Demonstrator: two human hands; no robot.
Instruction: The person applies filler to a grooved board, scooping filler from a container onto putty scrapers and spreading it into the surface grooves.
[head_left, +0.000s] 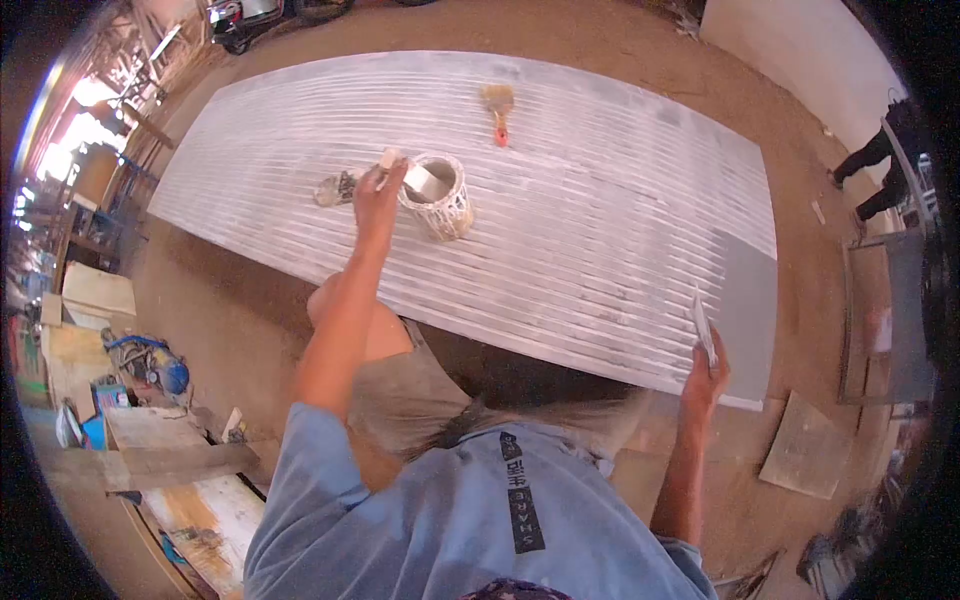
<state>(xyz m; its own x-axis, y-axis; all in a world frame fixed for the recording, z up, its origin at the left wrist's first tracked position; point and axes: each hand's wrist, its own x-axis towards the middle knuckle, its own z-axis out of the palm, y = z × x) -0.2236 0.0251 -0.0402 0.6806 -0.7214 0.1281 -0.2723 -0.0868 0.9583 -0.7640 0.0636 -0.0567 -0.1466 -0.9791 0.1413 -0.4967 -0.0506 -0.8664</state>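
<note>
A large ribbed panel [560, 230], coated whitish grey, lies flat on the dirt floor in front of me. My left hand [378, 198] reaches out over it and grips a putty knife [415, 180] whose blade dips into a paint-smeared can [440, 198] standing on the panel. My right hand [706, 378] is at the panel's near right edge and holds a thin flat scraper [703, 328] upright. A brush with an orange handle [498, 110] lies farther back on the panel. A small dirty rag or tool [336, 188] lies left of the can.
Boards and scrap wood [180, 460] lie at the lower left beside a blue machine [160, 368]. A flat board [806, 445] lies on the floor at the right. Another person's legs [872, 170] stand at the far right. Brown dirt floor surrounds the panel.
</note>
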